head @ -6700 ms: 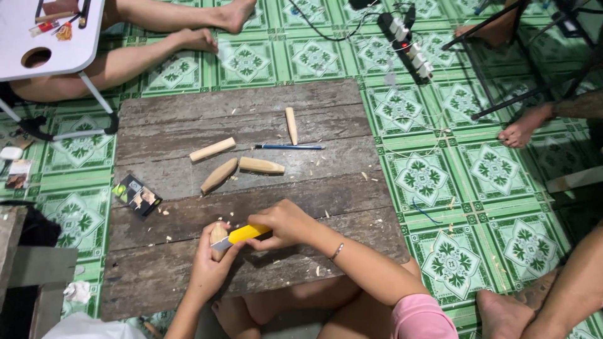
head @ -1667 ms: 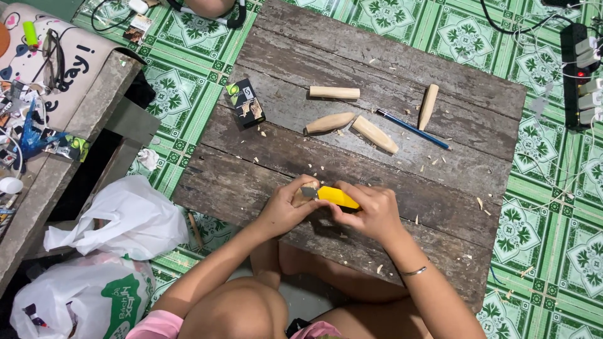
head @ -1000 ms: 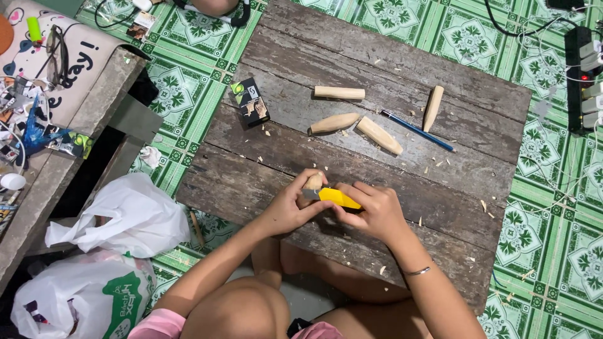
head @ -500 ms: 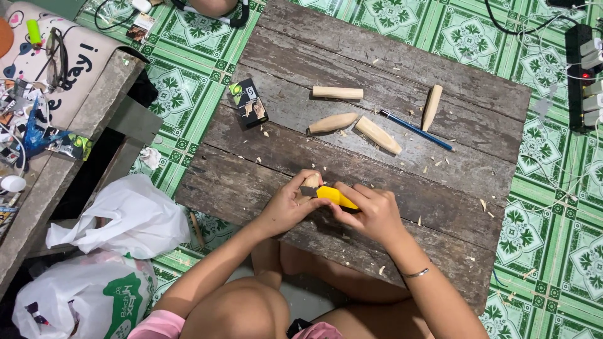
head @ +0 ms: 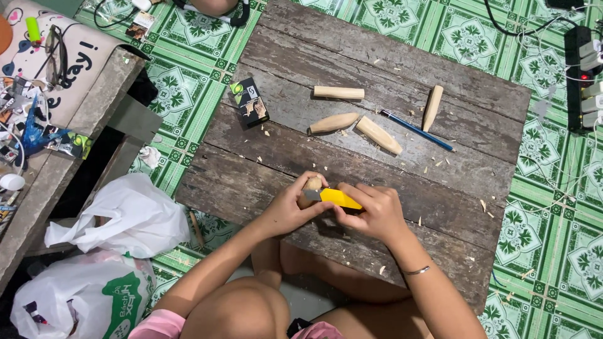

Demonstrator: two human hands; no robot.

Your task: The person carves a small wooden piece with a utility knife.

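Down at the near edge of the wooden surface [head: 477,113], a small pale wooden piece [head: 312,184] sat clamped in the left hand [head: 290,210], fingers wrapped closed around it so only its rounded top showed. Right against it, the grey blade of a yellow-handled knife [head: 338,198] touched the wood, and the right hand [head: 375,213] was closed tight around that handle. Both hands met just above the person's crossed legs.

Further out on the planks lay four more carved wooden pieces: one cylinder [head: 338,93], two tapered ones [head: 333,122] [head: 378,134] nearly touching tip to tip, and one standing off to the right [head: 432,107]. A blue pencil [head: 416,130] lay slanted between the last two. One small dark box [head: 249,102] rested near the board's left edge, and pale shavings were scattered across the planks.

Off the board, on the green tiled floor [head: 553,238], two white plastic bags sat at the left, one plain [head: 125,216], one with green print [head: 94,301]; what they held could not be made out. A power strip [head: 584,69] lay at far right.
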